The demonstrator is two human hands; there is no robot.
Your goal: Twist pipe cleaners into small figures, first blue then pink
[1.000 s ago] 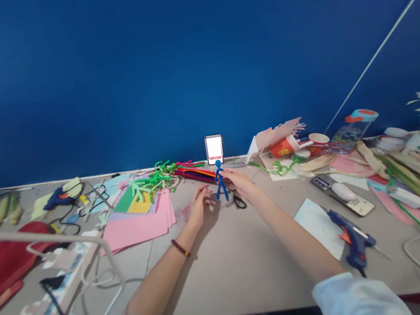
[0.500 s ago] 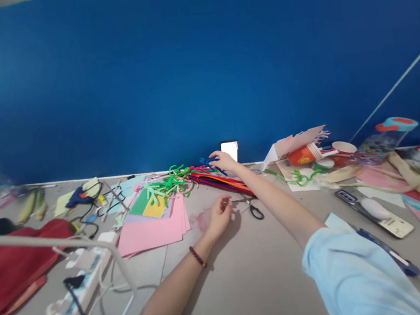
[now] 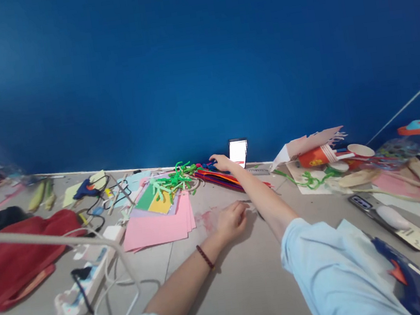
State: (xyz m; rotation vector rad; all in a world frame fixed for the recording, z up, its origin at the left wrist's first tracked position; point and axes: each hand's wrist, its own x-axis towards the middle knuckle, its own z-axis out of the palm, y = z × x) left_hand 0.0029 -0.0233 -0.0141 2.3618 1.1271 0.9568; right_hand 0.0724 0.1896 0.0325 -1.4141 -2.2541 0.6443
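My right hand (image 3: 221,162) reaches far across the table to the back wall, fingers closed on a blue pipe-cleaner figure (image 3: 209,166) beside a bundle of coloured pipe cleaners (image 3: 221,179). A small white phone (image 3: 238,152) leans on the wall just right of that hand. My left hand (image 3: 231,221) rests on the grey tabletop with its fingers curled loosely, next to black scissors (image 3: 259,215) that my right forearm mostly hides. A bead bracelet is on my left wrist.
Pink, green and yellow paper sheets (image 3: 160,219) with green pipe cleaners (image 3: 172,181) lie left of centre. A white power strip (image 3: 89,271), red cloth (image 3: 17,260) and a glue gun (image 3: 85,188) are at the left. Paper cups (image 3: 317,155) and another glue gun (image 3: 408,275) are at the right.
My right hand lifted the blue figure from the table's middle and carried it back to the wall by the pipe cleaners. The view turned left. My left hand stayed on the table.
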